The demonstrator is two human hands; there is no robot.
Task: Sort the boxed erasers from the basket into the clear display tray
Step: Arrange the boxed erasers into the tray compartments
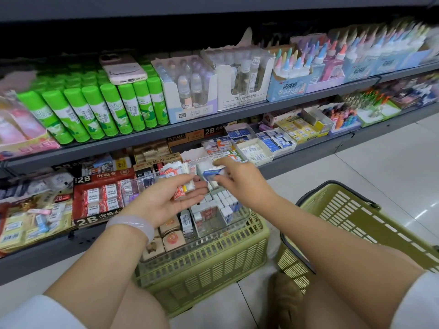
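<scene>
Clear display tray [240, 220] sits atop the basket [213, 264] for easy reach: left hand [166, 200] cradles spare boxed erasers [183, 189] in a curled grip while right hand [240, 179] pinches a blue one [213, 173].

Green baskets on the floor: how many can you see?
2. One green basket sits between the person's knees under the clear display tray; the second basket lies tilted to its right. Others may be outside the view.

Left hand [166, 198]: palm up, fingers loosely curled, holding small items. Right hand [240, 180]: extended forward, fingertips pinching. Both forearms bare, converging.
</scene>
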